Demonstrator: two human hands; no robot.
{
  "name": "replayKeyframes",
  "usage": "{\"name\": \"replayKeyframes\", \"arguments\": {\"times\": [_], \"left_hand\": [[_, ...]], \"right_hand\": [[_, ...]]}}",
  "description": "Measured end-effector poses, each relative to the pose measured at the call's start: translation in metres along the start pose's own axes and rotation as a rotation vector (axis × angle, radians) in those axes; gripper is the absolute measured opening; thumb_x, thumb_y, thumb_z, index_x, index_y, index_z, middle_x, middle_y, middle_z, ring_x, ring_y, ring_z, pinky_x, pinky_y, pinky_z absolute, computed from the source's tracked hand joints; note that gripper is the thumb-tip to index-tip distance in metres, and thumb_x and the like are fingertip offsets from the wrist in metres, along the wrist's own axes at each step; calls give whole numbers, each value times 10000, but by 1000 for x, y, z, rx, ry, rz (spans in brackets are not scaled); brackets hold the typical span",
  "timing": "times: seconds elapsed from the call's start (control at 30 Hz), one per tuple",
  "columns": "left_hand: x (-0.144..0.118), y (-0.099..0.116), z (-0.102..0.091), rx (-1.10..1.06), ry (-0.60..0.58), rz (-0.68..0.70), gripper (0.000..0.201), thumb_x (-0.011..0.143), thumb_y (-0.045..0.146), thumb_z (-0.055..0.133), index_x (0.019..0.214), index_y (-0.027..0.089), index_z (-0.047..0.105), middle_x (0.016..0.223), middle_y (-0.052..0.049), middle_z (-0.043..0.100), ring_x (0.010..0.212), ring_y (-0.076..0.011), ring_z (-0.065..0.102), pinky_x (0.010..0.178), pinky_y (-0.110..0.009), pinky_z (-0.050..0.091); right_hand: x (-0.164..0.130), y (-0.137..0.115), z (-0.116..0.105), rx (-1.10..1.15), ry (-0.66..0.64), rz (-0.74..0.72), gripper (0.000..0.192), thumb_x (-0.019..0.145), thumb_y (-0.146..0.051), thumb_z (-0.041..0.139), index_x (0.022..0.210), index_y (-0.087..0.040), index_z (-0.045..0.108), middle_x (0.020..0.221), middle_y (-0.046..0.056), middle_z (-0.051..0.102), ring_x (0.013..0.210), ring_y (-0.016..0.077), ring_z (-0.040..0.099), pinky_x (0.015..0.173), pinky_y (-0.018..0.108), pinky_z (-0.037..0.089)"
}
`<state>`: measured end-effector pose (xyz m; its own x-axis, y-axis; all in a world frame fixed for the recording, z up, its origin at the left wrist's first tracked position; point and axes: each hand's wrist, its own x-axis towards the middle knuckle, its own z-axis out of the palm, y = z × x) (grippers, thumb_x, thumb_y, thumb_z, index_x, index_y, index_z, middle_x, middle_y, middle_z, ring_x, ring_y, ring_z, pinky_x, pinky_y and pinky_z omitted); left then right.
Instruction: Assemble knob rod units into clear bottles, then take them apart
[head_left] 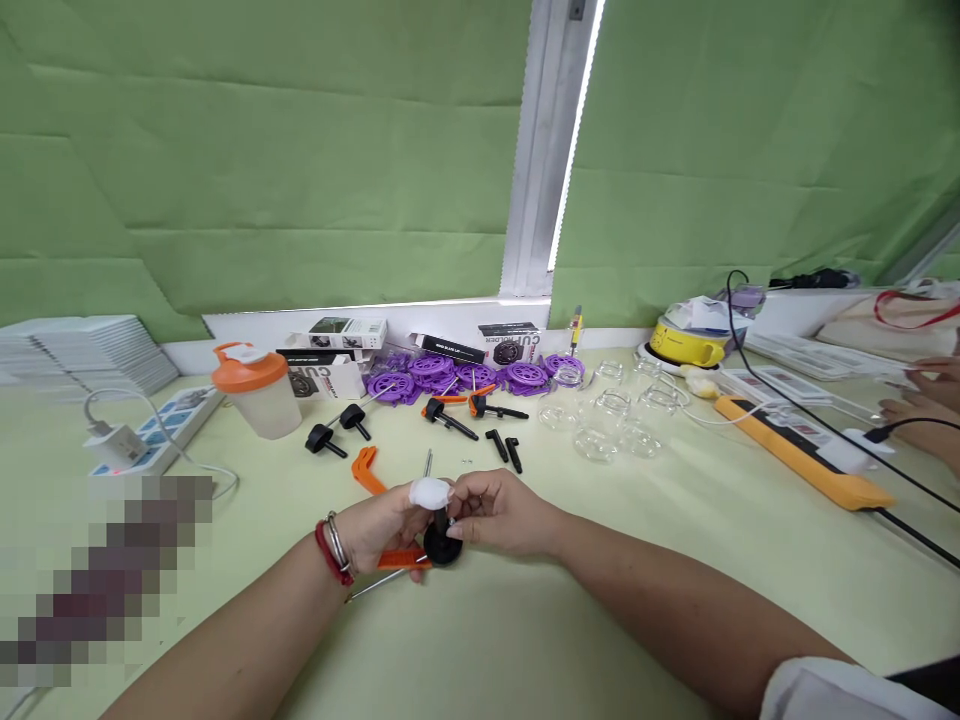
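Observation:
My left hand, with a white-wrapped fingertip and bracelets at the wrist, holds an orange plastic piece with a thin metal rod along it. My right hand pinches a black round knob part against that piece. Both hands meet just above the pale table. Another orange piece lies on the table just behind my left hand. Black knobs with stems and small black pegs lie further back.
Purple discs, small boxes and an orange-lidded shaker cup stand at the back. Clear glass rings sit right of centre. A yellow bowl, an orange power strip with cables and another person's hands are at right. A white power strip lies at left.

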<state>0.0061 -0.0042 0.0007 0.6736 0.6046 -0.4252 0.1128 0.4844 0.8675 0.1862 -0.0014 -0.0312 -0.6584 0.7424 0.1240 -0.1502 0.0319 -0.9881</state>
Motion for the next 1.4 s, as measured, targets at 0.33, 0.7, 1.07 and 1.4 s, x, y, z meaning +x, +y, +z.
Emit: {"name": "replayKeyframes", "arguments": {"times": [0.33, 0.7, 1.07, 1.4], "left_hand": [[0, 0, -1, 4, -16, -10, 523, 611, 539, 614, 999, 200, 528, 767, -42, 599, 670, -193, 563, 468, -269, 489], [1, 0, 0, 9, -41, -6, 457, 667, 538, 572, 969, 196, 557, 838, -71, 611, 670, -178, 554, 442, -243, 477], [1, 0, -1, -18, -72, 3, 451, 685, 507, 573, 1010, 195, 546, 887, -80, 616, 701, -190, 553, 451, -253, 466], [0, 2, 3, -20, 6, -12, 491, 588, 521, 633, 950, 209, 518, 830, -45, 585, 629, -155, 517, 420, -236, 459]], "right_hand": [[1, 2, -5, -1, 28, 48, 273, 636, -329, 779, 745, -126, 634, 667, -10, 576, 558, 84, 526, 569, 244, 443], [1, -1, -10, -61, 30, 36, 206, 663, -294, 759, 771, -126, 713, 769, 24, 609, 620, 118, 617, 542, 237, 483], [0, -1, -14, -4, -35, 43, 232, 651, -267, 773, 821, -120, 717, 751, 23, 621, 632, 115, 609, 572, 234, 482], [1, 0, -14, -16, -39, 42, 215, 655, -254, 768, 799, -110, 699, 722, 17, 628, 645, 115, 599, 647, 264, 478]]}}
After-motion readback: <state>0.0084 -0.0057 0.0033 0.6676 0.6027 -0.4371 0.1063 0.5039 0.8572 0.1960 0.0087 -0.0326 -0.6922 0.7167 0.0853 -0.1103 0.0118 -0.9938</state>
